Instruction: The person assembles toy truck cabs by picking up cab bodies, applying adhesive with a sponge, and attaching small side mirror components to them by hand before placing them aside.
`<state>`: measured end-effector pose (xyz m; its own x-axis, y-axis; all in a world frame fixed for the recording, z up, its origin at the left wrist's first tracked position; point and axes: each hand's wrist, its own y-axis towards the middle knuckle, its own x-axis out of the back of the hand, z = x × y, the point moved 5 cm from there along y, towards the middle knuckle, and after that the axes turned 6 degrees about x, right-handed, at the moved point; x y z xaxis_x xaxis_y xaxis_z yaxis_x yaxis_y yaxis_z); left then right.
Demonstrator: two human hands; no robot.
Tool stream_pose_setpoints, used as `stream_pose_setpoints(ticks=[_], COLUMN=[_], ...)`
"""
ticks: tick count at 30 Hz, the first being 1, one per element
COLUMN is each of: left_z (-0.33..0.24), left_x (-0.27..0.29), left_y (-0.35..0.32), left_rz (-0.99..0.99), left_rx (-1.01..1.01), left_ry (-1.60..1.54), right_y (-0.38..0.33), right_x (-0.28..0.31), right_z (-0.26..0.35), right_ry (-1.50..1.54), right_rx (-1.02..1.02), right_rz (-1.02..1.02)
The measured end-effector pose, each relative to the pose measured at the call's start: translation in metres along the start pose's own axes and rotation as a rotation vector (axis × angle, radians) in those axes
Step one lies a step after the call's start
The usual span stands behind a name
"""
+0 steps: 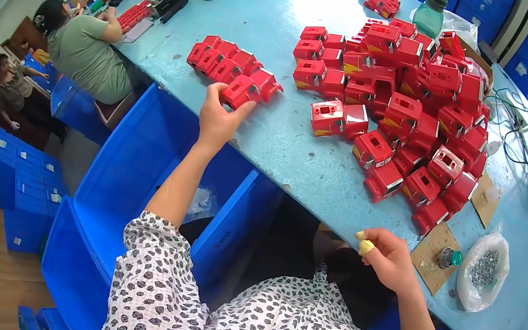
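Across the right half of the light-blue desk (238,151), a heap of red truck bodies (417,113), piled several deep and hiding part of a cardboard box and a clear plastic bag (463,29) at its back. Also behind it, partly covered, a greenish see-through jar (429,15) with a dark lid. Farther off, near the far edge, a small cluster of red pieces (381,0). To the right of the heap, tangled dark cables (524,113); in front of it, a flat brown board (434,258) with a little green pot (449,257) on top, and just beside that a white plastic bag (466,283) with small silvery metal parts (486,264) inside. Below the near edge, on the left, large blue bins (131,172). Beyond those, seated at the same desk, a co-worker in a green shirt (91,55).

Left of the heap and apart from it, a compact double row of truck bodies (219,58). At the near end of this row, by the desk edge, a red toy truck body (242,92), pinched between the thumb and fingers of the left hand (219,123); hard to make out whether lifted or resting. Near the front edge, the right hand (391,258), thumb and forefinger bent close together, yellow covers (366,247) on the tips; impossible to say whether gripping anything small.

Glossy, hard, plastic-looking shells, boxy with rounded corners and openings in the roofs. Thin, crinkled plastic on the bag; smooth-walled bins; loose sleeves (156,279) in white cloth with dark spots.
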<state>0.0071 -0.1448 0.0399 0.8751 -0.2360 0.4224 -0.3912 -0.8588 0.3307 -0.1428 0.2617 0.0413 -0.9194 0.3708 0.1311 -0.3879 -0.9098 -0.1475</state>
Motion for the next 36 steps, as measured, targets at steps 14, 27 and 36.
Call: stream_pose_setpoints(ticks=[14, 27, 36], left_z=[-0.057, -0.193, -0.046], left_x=[0.007, 0.183, 0.402], left_y=[0.084, -0.071, -0.003], left_rz=[-0.368, 0.164, 0.353], left_rx=[-0.428, -1.220, -1.108], left_ry=[0.183, -0.816, -0.903], right_y=[-0.001, -0.044, -0.196], right_x=[0.015, 0.037, 0.073], right_z=[-0.019, 0.029, 0.182], right_ry=[-0.185, -0.151, -0.577], right_rx=[0.218, 0.586, 1.272], right_rz=[-0.339, -0.438, -0.889])
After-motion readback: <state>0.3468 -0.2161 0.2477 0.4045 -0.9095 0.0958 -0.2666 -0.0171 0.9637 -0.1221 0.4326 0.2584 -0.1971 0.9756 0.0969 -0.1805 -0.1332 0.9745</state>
